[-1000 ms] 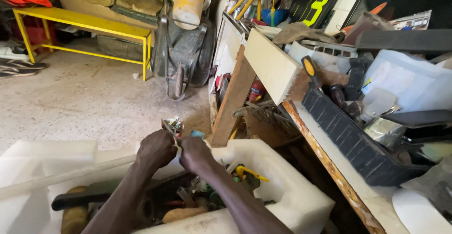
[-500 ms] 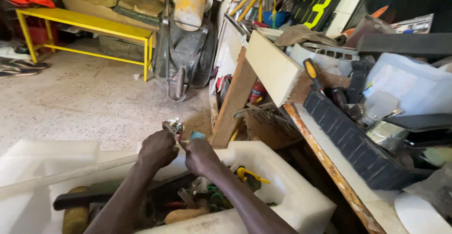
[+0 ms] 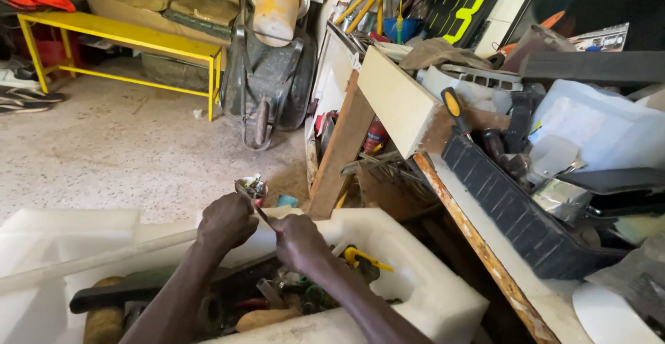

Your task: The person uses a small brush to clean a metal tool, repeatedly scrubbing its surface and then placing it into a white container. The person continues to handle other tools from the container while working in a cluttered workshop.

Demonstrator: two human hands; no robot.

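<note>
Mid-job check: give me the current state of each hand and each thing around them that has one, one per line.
left hand: closed around one end of a small metal tool
right hand: closed, gripping the tool's other end
small metal tool: held between both hands above the box
white foam box: open, filled with tools
wheelbarrow: tipped upright against the wall
yellow bench: standing on the floor

Both forearms are bare, without sleeves, gloves or rings.
</note>
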